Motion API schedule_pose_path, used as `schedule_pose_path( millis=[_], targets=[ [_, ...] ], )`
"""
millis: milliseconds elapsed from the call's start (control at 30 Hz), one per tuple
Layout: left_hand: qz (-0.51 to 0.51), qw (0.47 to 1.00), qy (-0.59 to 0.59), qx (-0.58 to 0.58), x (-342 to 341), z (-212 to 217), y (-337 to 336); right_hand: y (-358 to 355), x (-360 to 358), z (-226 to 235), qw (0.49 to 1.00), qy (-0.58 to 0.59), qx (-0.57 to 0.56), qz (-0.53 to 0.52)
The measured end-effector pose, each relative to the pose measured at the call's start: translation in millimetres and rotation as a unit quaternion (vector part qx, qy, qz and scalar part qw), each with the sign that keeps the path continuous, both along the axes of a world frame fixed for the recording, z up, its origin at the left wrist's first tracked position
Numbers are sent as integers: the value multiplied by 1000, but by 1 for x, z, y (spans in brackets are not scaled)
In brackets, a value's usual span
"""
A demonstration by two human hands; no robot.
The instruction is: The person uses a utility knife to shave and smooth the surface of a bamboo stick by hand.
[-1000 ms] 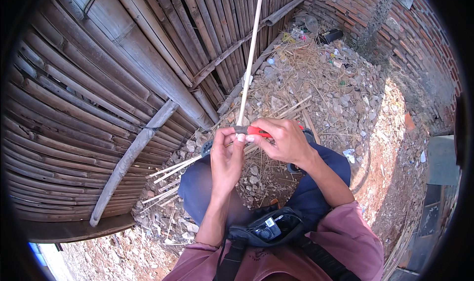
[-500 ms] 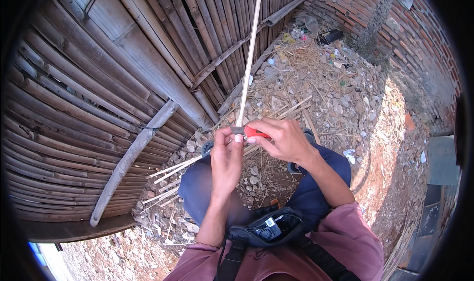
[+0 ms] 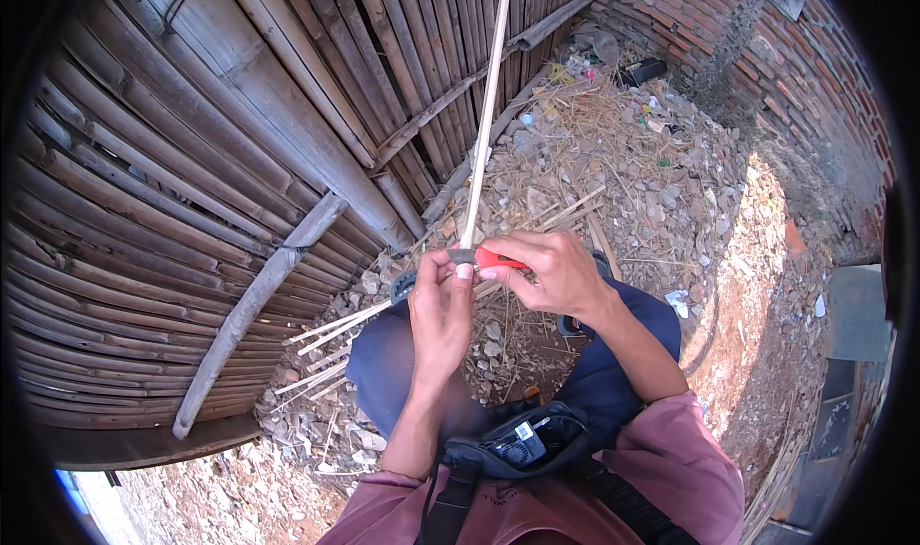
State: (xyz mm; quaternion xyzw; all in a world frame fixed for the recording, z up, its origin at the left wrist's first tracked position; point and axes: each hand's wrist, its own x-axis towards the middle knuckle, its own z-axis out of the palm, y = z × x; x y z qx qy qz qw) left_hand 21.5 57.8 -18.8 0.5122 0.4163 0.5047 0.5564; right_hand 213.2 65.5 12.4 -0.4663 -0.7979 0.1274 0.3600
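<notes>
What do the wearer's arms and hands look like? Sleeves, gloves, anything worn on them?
Left hand and right hand: ungloved. Forearms: bare, no watch or wristband visible. Sleeves: loose, dusty mauve fabric, ending around the elbows.

Smooth, pale wood on that stick [image 3: 487,114], dull metal blade [image 3: 462,256], red plastic-looking handle [image 3: 493,258]; weathered bamboo wall [image 3: 125,286] left, rough brick wall [image 3: 815,66] far right, matt cloth trousers [image 3: 383,358] near!

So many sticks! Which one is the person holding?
The long pale stick in the left hand, with its near end at the red-handled knife. The other sticks lie on the ground.
</notes>
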Motion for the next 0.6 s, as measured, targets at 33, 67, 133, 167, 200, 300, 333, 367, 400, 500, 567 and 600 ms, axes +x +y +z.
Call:
schedule_pose_path(
  millis=[33, 67, 133, 167, 200, 300, 333, 367, 400, 500, 567, 600],
  targets=[
    [3, 1000, 4, 0, -1, -1, 0, 0, 0, 0, 1000, 0, 2, -4],
    [6, 1000, 8, -1, -1, -2, 0, -1, -1, -1, 1000, -1, 4, -9],
    [10, 1000, 6, 0, 0, 0, 0, -1, -2, 0, 1000, 2, 4, -13],
    [12, 1000, 5, 1, 1, 1, 1, -2, -2, 0, 1000, 4, 2, -13],
    [10, 1000, 4, 0, 0, 1, 1, -2, -2, 1, 1000, 7, -1, -12],
    [10, 1000, 7, -2, 0, 1, 1, -1, -2, -1, 1000, 4, 0, -12],
    [10, 1000, 11, -4, 0, 2, 1, -1, -2, -1, 1000, 5, 2, -13],
    [10, 1000, 15, -5, 0, 2, 2, -1, -2, -1, 1000, 6, 4, -14],
    [10, 1000, 16, -3, 0, 2, 2, -1, -3, -1, 1000, 7, 6, -15],
    [11, 1000, 26, 5, -1, -1, 4, -2, -5, 2, 1000, -1, 5, -22],
    [11, 999, 35, 10, -1, -3, 6, -3, -6, 2, 999, 0, 13, -30],
    [15, 999, 38, 13, 0, -3, 6, -3, -7, 2, 999, 1, 17, -34]
  ],
)
